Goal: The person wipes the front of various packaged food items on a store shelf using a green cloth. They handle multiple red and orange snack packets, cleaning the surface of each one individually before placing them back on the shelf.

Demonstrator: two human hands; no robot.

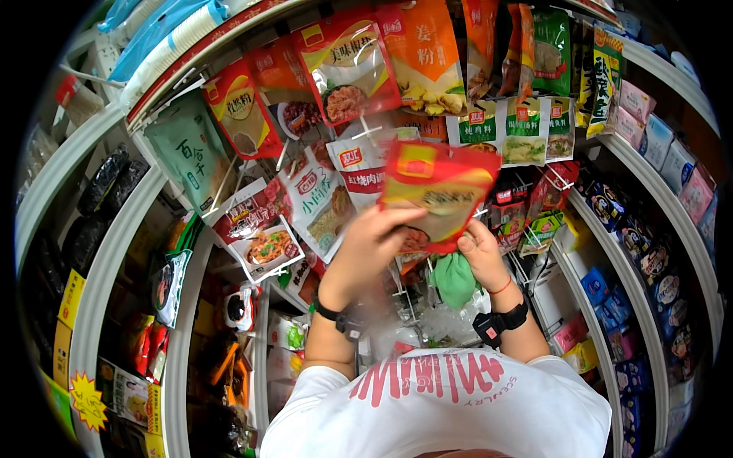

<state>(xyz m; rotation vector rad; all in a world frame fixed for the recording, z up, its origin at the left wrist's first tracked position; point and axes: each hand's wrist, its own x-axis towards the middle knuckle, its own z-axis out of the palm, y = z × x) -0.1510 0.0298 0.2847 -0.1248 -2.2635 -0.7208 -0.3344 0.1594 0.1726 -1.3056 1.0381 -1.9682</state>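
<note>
A red and gold seasoning packet (437, 183) is tilted in front of the hanging display, slightly blurred. My left hand (372, 243) grips its lower left side, with the fingers lying across the front. Close to the packet's lower right corner is my right hand (487, 256), curled closed, its thumb beside the packet edge. A bunched green cloth (453, 279) hangs from that right hand. Whether the right fingers also grip the packet is hidden behind it.
Hooks hold several seasoning packets, among them a similar red one (347, 65), an orange one (422, 61) and a pale green one (187, 153). Metal hook ends (372, 130) stick out toward me. Stocked shelves curve along the left (95, 305) and right (626, 305).
</note>
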